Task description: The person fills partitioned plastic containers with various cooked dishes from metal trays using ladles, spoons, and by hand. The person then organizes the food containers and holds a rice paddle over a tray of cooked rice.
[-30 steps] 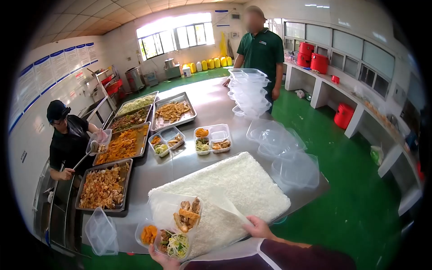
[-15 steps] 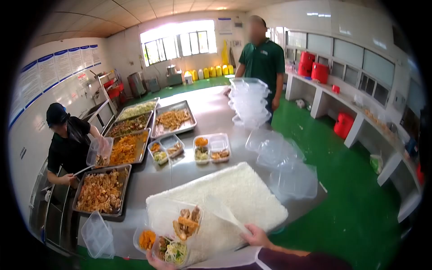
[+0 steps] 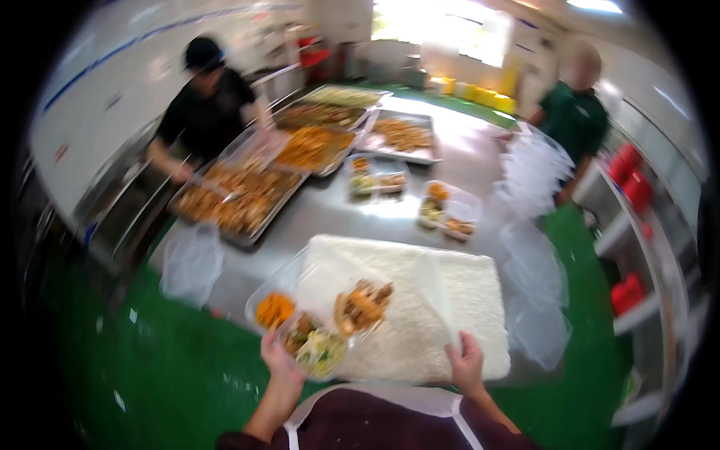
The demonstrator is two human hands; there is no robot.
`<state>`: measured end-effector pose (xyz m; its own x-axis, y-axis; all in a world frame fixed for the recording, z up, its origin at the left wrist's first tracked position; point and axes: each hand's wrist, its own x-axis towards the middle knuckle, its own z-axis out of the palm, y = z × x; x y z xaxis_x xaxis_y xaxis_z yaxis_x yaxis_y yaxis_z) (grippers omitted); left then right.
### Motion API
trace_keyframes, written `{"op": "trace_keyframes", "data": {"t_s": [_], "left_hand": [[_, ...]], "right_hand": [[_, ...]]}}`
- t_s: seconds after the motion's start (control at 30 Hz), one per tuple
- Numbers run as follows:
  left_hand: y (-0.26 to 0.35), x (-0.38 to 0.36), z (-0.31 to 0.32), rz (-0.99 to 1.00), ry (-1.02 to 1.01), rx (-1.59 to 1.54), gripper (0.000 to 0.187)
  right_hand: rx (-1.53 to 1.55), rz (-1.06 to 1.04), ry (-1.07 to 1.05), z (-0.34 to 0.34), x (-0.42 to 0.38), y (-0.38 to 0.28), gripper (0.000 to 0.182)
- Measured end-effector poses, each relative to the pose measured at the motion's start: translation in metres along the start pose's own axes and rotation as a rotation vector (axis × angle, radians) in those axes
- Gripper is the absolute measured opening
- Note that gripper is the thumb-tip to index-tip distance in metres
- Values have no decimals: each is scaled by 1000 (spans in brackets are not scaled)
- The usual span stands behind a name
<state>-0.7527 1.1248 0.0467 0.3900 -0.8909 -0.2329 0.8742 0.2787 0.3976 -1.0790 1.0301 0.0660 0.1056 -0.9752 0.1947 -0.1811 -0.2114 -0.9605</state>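
My left hand (image 3: 280, 361) is closed on the near left edge of a clear plastic meal box (image 3: 300, 268). Shredded orange food (image 3: 274, 309), mixed greens and sprouts (image 3: 321, 351) and browned meat pieces (image 3: 364, 306) lie in its compartments; the larger compartment seems to hold no food. The box is over the left part of a big slab of white rice (image 3: 480, 300). Around the handle of a pale rice paddle (image 3: 433, 289), my right hand (image 3: 466, 364) is wrapped. The paddle's blade is over the rice, but blur hides whether it touches.
Metal trays of food (image 3: 289, 187) line the table's left side, where a co-worker in black (image 3: 214, 112) holds a spoon and a clear box. Two filled boxes (image 3: 451, 210) stand beyond the rice. Stacked clear containers (image 3: 534, 169) are at right, near a person in green (image 3: 574, 116).
My view has swung left and down, so the table appears farther right. The paddle points more away from me. More of my left hand shows, still on the box.
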Motion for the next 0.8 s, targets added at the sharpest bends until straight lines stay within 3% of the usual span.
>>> {"op": "trace_keyframes", "data": {"t_s": [0.33,0.43,0.5,0.57,0.8], "left_hand": [[24,-41,4,165,51,-61,72],[20,-38,-11,240,227,34,72],[16,-34,-23,183,-39,16,74],[16,-32,-24,170,-132,72,69],[14,-26,-14,50,-201,97,68]], "right_hand": [[46,-26,-175,43,38,-38,26],[12,-102,-171,43,38,-14,26],[-99,-116,-121,35,36,-12,28],[-146,-65,-149,28,32,-20,32],[-63,26,-86,19,2,-25,30]]}}
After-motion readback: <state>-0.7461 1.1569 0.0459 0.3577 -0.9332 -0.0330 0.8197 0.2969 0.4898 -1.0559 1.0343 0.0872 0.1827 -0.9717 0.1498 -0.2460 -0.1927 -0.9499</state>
